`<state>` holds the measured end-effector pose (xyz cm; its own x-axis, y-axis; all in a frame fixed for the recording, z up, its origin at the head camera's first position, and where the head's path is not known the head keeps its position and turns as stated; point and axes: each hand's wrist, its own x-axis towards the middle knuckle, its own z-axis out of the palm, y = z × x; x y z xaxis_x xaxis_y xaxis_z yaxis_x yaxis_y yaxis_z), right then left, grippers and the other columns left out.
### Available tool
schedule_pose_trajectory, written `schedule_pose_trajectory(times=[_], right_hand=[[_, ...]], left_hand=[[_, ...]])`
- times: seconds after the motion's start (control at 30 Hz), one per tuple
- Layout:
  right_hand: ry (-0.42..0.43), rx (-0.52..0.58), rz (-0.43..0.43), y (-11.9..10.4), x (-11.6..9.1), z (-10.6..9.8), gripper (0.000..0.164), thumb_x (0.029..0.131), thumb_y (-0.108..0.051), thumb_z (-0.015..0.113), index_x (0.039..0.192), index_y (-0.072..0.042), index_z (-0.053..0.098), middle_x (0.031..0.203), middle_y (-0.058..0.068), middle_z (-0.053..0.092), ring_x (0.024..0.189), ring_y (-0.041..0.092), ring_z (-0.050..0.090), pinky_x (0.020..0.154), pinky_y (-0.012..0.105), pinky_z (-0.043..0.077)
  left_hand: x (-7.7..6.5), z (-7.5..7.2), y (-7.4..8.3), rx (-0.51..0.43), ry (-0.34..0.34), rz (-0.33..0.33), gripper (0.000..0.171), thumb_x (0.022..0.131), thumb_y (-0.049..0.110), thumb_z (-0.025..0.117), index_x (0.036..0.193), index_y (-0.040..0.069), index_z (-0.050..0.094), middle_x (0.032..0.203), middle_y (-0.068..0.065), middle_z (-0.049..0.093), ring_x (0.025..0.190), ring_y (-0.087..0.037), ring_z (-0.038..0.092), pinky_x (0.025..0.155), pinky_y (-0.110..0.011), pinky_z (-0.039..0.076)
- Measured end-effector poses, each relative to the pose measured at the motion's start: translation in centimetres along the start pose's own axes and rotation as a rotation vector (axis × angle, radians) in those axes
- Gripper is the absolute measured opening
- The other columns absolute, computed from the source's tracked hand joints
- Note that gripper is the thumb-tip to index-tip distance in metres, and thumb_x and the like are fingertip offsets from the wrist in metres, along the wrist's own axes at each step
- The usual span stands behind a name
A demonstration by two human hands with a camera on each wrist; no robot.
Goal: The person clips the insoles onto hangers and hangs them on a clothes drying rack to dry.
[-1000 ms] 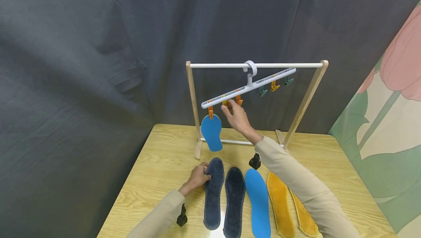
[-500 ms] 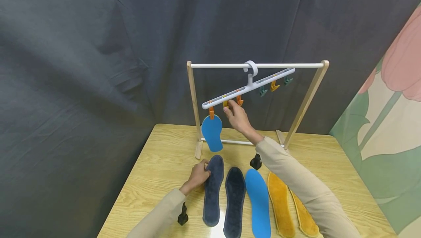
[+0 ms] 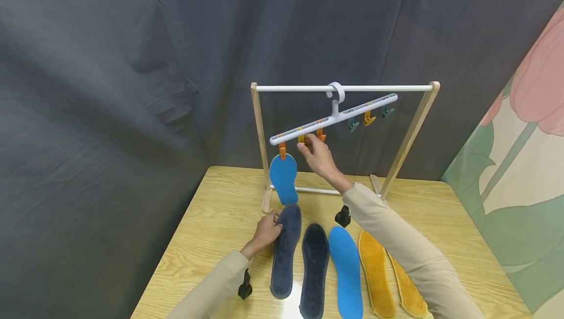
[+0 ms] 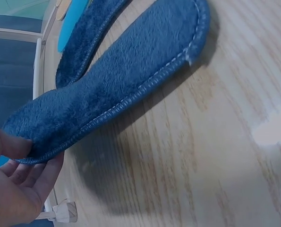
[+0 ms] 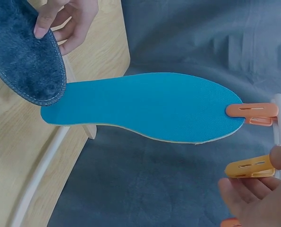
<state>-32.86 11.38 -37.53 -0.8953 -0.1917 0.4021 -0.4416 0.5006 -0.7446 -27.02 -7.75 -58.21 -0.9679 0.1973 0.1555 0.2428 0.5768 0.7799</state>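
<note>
Thumb and fingers of my left hand point(image 3: 267, 230) pinch the edge of a dark navy fuzzy insole point(image 3: 285, 255) near its wide end. In the left wrist view that end is lifted off the table. My right hand point(image 3: 318, 156) holds a yellow clip point(image 5: 250, 166) under the white hanger point(image 3: 333, 118); nothing sits in the clip's mouth. To its left, an orange clip point(image 5: 251, 110) grips a light blue insole point(image 3: 284, 179), which hangs down. In the right wrist view the navy insole's tip overlaps the blue insole's lower end; whether they touch I cannot tell.
The tilted hanger hooks onto a rack's white bar point(image 3: 387, 88). Another orange clip point(image 3: 320, 134) and several green and yellow clips hang farther right. On the table lie a second navy insole point(image 3: 315, 270), a blue insole point(image 3: 346, 272) and two mustard ones, the right sleeve partly covering one.
My left hand has moved slightly forward, bringing the navy insole toward the rack and nearer the hanging blue insole. My right hand stays at the yellow clip; the hanger sways a little.
</note>
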Motion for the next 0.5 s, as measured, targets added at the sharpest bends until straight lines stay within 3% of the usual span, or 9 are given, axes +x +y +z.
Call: schedule_pose_trajectory(times=[0.5], right_hand=[[-0.007, -0.005, 0.0, 0.0, 0.1, -0.3, 0.038, 0.102, -0.014, 0.058, 0.134, 0.005, 0.054, 0.127, 0.026, 0.061, 0.114, 0.039, 0.06, 0.097, 0.052, 0.047]], left_hand=[[0.6, -0.8, 1.2, -0.019, 0.042, 0.098, 0.028, 0.091, -0.009, 0.063, 0.119, -0.008, 0.061, 0.087, -0.014, 0.064, 0.058, -0.012, 0.055, 0.052, -0.027, 0.046]])
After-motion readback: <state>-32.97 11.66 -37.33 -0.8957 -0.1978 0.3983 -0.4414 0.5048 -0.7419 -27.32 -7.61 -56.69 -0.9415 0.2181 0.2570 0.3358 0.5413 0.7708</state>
